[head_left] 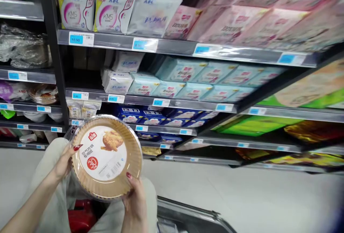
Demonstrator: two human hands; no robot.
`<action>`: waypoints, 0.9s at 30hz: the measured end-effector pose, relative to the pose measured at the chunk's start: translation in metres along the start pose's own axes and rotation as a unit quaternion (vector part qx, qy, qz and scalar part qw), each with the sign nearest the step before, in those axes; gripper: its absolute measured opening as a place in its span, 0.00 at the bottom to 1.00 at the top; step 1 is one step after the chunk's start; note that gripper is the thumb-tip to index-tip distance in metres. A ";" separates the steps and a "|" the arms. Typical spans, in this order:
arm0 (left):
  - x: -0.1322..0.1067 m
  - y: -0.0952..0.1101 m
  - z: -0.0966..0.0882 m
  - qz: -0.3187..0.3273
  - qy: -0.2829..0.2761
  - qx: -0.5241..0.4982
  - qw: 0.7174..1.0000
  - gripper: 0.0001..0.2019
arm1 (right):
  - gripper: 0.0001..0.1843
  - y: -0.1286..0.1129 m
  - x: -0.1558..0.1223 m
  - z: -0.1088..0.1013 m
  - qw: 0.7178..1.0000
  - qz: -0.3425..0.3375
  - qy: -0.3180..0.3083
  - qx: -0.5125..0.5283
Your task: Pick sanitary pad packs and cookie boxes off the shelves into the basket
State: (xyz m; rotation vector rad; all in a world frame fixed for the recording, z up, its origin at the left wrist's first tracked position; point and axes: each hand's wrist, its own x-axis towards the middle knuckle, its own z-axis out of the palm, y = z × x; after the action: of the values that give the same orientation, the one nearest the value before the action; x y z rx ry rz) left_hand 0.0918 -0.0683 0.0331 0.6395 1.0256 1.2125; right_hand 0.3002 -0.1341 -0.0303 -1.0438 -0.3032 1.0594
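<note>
Both my hands hold a round, clear-wrapped pack of brown paper liners [107,158] with a white round label showing fried food and a red "30" dot. My left hand [63,161] grips its left rim, thumb with a red nail over the edge. My right hand [137,199] grips the lower right rim from below, thumb on the front. The pack is upright, facing me, in front of the lower store shelves.
Black store shelves [150,44] with blue price tags carry white, pink and teal packets. More round packs [44,95] lie on the left shelf. My light trouser legs [51,175], a red basket [82,217] and a grey trolley rim [193,215] are below.
</note>
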 end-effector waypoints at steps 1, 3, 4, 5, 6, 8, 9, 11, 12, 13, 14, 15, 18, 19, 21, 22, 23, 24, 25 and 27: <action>0.000 0.001 0.001 0.005 0.003 -0.004 1.000 0.33 | 0.33 0.001 0.000 0.002 1.000 0.008 0.013 0.009; 0.000 0.000 0.003 0.024 0.020 -0.012 0.999 0.36 | 0.31 0.005 -0.001 0.012 0.998 0.019 0.051 0.034; -0.001 -0.001 0.005 0.036 0.029 -0.015 0.999 0.37 | 0.29 0.008 -0.002 0.018 0.997 0.008 0.066 0.049; -0.002 -0.002 0.007 0.046 0.031 -0.015 0.998 0.38 | 0.27 0.012 -0.002 0.026 0.995 -0.008 0.076 0.066; -0.004 -0.004 0.010 0.057 0.026 -0.009 0.998 0.38 | 0.26 0.017 -0.003 0.034 0.993 -0.023 0.077 0.081; -0.009 -0.006 0.017 0.080 0.004 0.011 0.997 0.38 | 0.26 0.029 -0.005 0.047 0.993 -0.044 0.055 0.098; -0.012 -0.006 0.020 0.091 -0.002 0.021 0.996 0.39 | 0.28 0.035 -0.006 0.052 0.993 -0.046 0.031 0.100; -0.015 -0.005 0.024 0.107 0.002 0.029 0.994 0.40 | 0.32 0.045 -0.008 0.056 0.995 -0.043 -0.020 0.089; -0.016 -0.005 0.025 0.111 0.008 0.028 0.993 0.40 | 0.35 0.049 -0.008 0.056 0.995 -0.041 -0.037 0.082; -0.016 -0.003 0.024 0.114 0.014 0.027 0.993 0.39 | 0.37 0.052 -0.008 0.056 0.995 -0.040 -0.046 0.077; -0.015 -0.002 0.023 0.117 0.019 0.026 0.993 0.39 | 0.39 0.054 -0.008 0.055 0.995 -0.038 -0.052 0.073; -0.014 -0.002 0.021 0.122 0.024 0.026 0.992 0.38 | 0.40 0.055 -0.009 0.053 0.995 -0.037 -0.053 0.072; -0.012 -0.001 0.017 0.133 0.038 0.030 0.990 0.34 | 0.42 0.057 -0.010 0.049 0.994 -0.035 -0.066 0.075; -0.012 0.000 0.016 0.134 0.040 0.031 0.990 0.33 | 0.41 0.057 -0.010 0.048 0.994 -0.034 -0.071 0.074; -0.012 0.000 0.016 0.133 0.044 0.030 0.990 0.30 | 0.40 0.056 -0.011 0.048 0.994 -0.033 -0.073 0.070; -0.013 0.001 0.017 0.134 0.047 0.028 0.989 0.29 | 0.40 0.056 -0.011 0.048 0.995 -0.032 -0.071 0.070; -0.013 0.002 0.017 0.135 0.050 0.027 0.989 0.28 | 0.40 0.056 -0.011 0.049 0.995 -0.032 -0.069 0.069; -0.014 0.003 0.018 0.135 0.054 0.025 0.989 0.27 | 0.41 0.055 -0.011 0.049 0.995 -0.032 -0.069 0.070; -0.015 0.003 0.019 0.135 0.055 0.024 0.989 0.26 | 0.41 0.055 -0.011 0.050 0.995 -0.033 -0.069 0.070; -0.016 0.004 0.019 0.134 0.056 0.018 0.989 0.26 | 0.40 0.056 -0.012 0.050 0.995 -0.042 -0.068 0.067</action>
State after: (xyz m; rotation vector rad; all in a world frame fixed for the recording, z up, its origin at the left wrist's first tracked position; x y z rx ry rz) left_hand 0.1066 -0.0801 0.0494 0.7634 1.0804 1.4808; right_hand 0.2297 -0.1109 -0.0479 -0.8339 -0.3783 1.0633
